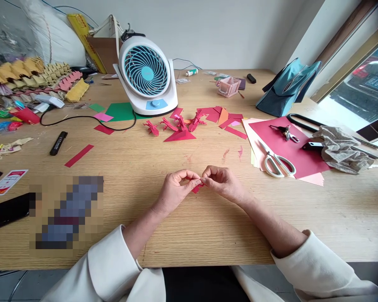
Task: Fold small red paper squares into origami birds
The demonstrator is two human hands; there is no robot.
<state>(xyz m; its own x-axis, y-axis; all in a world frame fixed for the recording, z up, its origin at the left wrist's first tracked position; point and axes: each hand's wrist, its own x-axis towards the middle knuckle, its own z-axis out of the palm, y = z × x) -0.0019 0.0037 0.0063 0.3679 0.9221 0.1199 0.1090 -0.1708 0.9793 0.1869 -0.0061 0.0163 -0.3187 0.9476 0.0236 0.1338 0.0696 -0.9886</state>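
My left hand (180, 185) and my right hand (223, 183) meet over the middle of the wooden table, thumb and forefinger of each pinched together. Both grip a small red folded paper piece (195, 189); its lower part shows beneath the fingertips and the rest is hidden. Beyond my hands lie several red folded paper figures (180, 123), one of them beside a flat red paper triangle (179, 136). Thin red paper scraps (240, 152) lie on the wood past my right hand.
A white and blue fan (146, 75) stands at the back. To the right, scissors (277, 161) and keys (285, 132) rest on red paper sheets (305, 161), near a blue bag (286, 90). A black marker (58, 143), a red strip (79, 155) and a dark phone (11, 209) are leftward.
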